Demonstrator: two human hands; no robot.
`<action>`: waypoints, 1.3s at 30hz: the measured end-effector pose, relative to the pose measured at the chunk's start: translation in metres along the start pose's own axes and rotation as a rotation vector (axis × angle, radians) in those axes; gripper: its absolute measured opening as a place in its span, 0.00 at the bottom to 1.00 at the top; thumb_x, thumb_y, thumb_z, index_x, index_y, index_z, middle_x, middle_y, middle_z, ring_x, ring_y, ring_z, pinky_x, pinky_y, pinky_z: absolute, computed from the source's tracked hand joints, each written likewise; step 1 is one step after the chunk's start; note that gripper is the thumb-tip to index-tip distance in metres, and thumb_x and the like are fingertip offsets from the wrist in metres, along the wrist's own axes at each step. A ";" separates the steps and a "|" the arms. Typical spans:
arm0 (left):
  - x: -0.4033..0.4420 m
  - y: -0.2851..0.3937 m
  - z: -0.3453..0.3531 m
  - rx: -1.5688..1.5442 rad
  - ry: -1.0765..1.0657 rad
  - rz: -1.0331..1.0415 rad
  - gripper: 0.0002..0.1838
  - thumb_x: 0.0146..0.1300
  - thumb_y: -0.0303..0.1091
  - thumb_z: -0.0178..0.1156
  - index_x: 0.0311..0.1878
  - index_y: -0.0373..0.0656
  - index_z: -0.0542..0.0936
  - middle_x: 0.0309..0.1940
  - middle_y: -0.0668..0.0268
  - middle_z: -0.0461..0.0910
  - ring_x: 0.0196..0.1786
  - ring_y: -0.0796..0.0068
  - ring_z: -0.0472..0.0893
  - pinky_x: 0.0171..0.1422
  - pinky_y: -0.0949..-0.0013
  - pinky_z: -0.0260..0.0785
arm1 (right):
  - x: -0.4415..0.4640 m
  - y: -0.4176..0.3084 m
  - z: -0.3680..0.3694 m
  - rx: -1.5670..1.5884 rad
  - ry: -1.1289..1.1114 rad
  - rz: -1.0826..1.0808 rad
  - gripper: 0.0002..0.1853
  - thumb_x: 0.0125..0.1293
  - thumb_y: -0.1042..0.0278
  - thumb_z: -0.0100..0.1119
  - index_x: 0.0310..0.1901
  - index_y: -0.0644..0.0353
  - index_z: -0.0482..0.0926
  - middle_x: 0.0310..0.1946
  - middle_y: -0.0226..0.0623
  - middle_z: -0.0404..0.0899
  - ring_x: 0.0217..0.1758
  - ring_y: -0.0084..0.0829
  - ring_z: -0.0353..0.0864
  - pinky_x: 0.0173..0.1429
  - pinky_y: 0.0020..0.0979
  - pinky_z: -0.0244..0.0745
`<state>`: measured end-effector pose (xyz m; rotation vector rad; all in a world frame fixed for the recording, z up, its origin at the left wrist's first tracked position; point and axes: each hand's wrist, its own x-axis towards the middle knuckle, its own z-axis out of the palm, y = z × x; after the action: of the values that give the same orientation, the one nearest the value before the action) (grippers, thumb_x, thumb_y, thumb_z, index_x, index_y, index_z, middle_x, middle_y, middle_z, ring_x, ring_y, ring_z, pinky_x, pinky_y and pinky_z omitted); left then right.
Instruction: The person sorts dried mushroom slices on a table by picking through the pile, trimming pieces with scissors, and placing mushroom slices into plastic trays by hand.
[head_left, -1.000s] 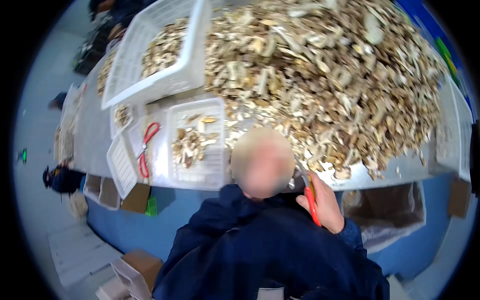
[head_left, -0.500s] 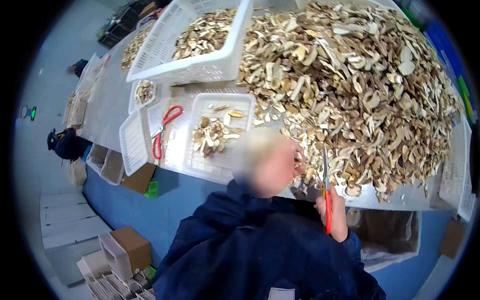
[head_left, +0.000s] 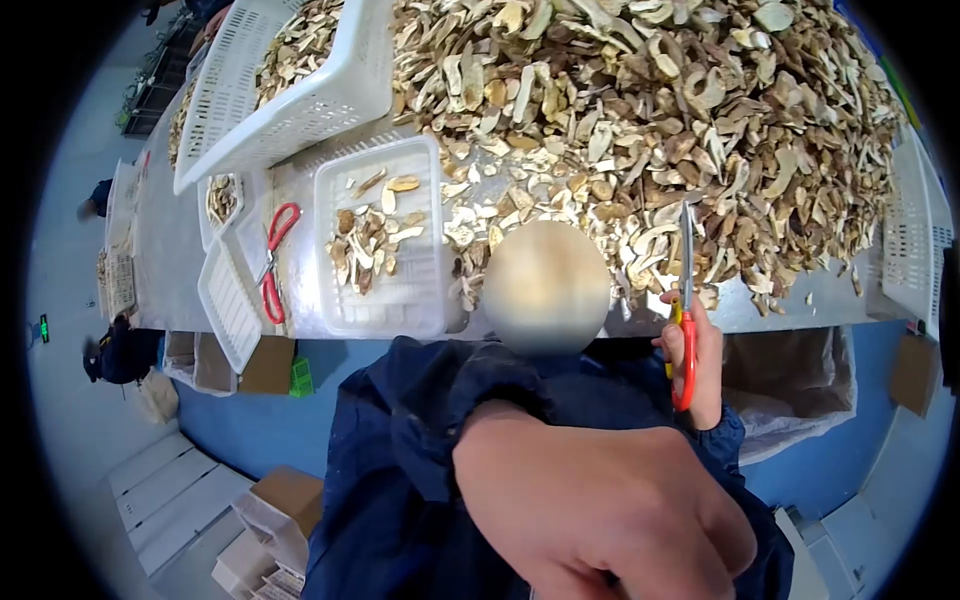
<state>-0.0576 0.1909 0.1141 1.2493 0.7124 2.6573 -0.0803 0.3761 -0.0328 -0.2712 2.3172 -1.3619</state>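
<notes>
My right hand [head_left: 708, 365] is closed around the handles of a pair of red-handled scissors [head_left: 687, 250]. Their blades look closed and point away from me, toward the edge of a big pile of dried mushroom slices [head_left: 680, 120]. Large and close to the camera, my left hand [head_left: 600, 500] is raised in front of my dark blue jacket. Its fingers are curled and partly cut off by the lower frame edge, so anything in them is hidden. A clear plastic tray [head_left: 430, 265] with some mushroom slices lies on the metal table [head_left: 300, 185]. A blurred round patch covers part of the table edge.
Another pair of red-handled scissors [head_left: 270, 265] lies left of the tray, by a white lid [head_left: 228, 305]. A white perforated crate [head_left: 290, 125] with mushroom slices stands behind. Lined bins [head_left: 800, 385] sit below the table edge. A person [head_left: 125, 350] is at far left.
My left hand has come away from the table edge and up close to the camera. The scissors stay in my right hand. The view has shifted, so the table appears higher and further left.
</notes>
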 end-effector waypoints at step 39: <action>-0.077 -0.040 -0.183 1.500 0.553 -1.028 0.13 0.59 0.39 0.63 0.40 0.38 0.79 0.20 0.73 0.73 0.22 0.83 0.70 0.26 0.77 0.61 | -0.007 -0.004 -0.026 -0.020 0.054 -0.041 0.26 0.61 0.54 0.64 0.51 0.68 0.70 0.18 0.44 0.72 0.22 0.45 0.77 0.29 0.36 0.69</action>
<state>-0.1486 0.1361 -0.0583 -0.0971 2.6491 1.2721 -0.0866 0.3974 -0.0163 -0.2925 2.3830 -1.3822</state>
